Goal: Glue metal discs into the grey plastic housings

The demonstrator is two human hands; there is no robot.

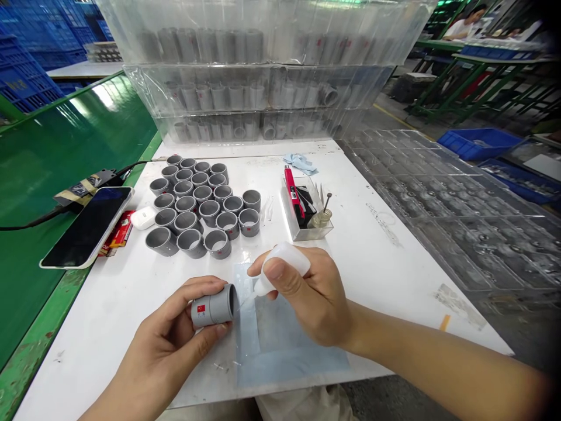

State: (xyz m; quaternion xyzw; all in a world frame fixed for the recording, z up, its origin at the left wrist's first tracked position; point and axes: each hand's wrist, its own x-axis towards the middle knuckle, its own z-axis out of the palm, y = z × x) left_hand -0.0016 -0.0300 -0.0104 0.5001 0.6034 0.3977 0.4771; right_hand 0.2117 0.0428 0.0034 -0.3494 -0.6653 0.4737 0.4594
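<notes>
My left hand (175, 339) grips a short grey plastic pipe fitting (213, 307) with a small red mark, lying sideways so its open end faces right. In my right hand (313, 292) is a white squeeze bottle (287, 260), tilted down to the left. Its thin clear nozzle points at the fitting's open rim; I cannot tell whether it touches. Beneath both hands lies a pale blue sheet (293, 365) at the table's front edge. Several more grey fittings (191, 242) stand upright in a cluster behind my left hand.
A small clear box (312, 234) holds a red cutter (293, 193) and a little glass jar (322, 219). On the left are a phone (85, 228) and a white case (143, 218). Stacked clear trays (263, 88) wall off the back. A blue cloth (300, 164) lies behind the box.
</notes>
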